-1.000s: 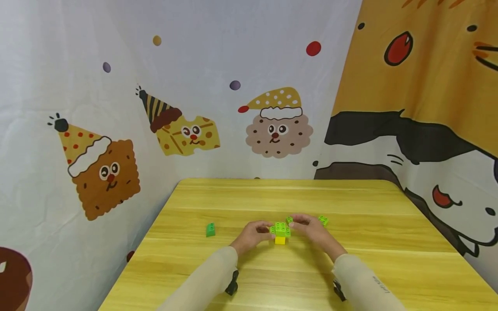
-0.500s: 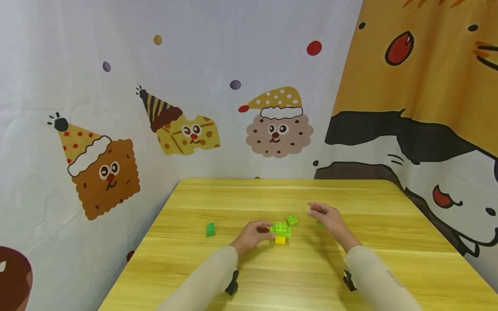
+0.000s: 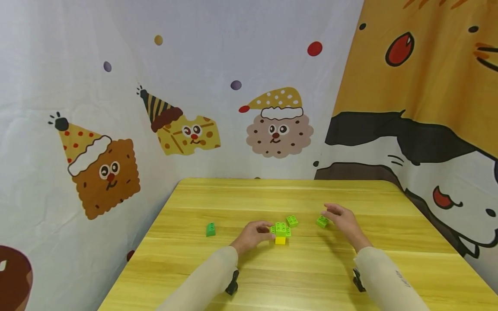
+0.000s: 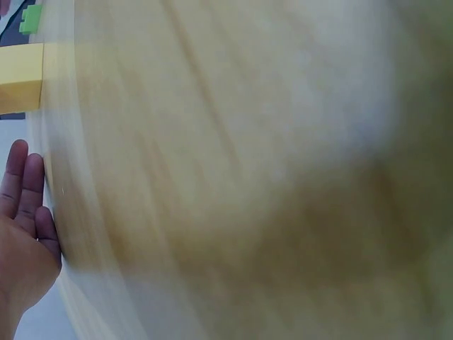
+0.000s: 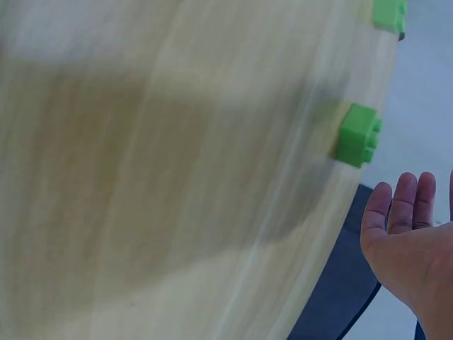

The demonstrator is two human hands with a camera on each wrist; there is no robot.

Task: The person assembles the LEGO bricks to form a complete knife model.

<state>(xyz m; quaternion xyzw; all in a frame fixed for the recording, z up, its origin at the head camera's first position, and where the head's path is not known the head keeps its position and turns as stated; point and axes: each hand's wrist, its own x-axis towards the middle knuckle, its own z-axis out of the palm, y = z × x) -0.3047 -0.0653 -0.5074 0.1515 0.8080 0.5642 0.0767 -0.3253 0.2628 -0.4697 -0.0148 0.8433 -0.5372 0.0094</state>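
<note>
A small stack of toy building bricks stands upright on the table, with a yellow brick (image 3: 280, 240) at the bottom and light green bricks (image 3: 280, 229) above it. My left hand (image 3: 252, 235) holds the stack's left side, thumb in front and a finger behind. In the left wrist view the yellow brick (image 4: 20, 78) shows beyond several fingers (image 4: 30, 188); the thumb is out of sight. My right hand (image 3: 345, 221) hovers with nothing in it, just right of a loose light green brick (image 3: 322, 221). Its fingers (image 5: 402, 202) look straight in the right wrist view, apart from that brick (image 5: 357, 136).
Another loose light green brick (image 3: 292, 221) lies just behind the stack. Off to the left sits a darker green brick (image 3: 210, 229) with a sloped side. The wooden table (image 3: 249, 198) ends at a patterned cloth wall (image 3: 218, 52).
My right hand let go of the light green brick behind the stack and moved right, past the other loose brick, now uncovered. My left hand and the stack stayed in place.
</note>
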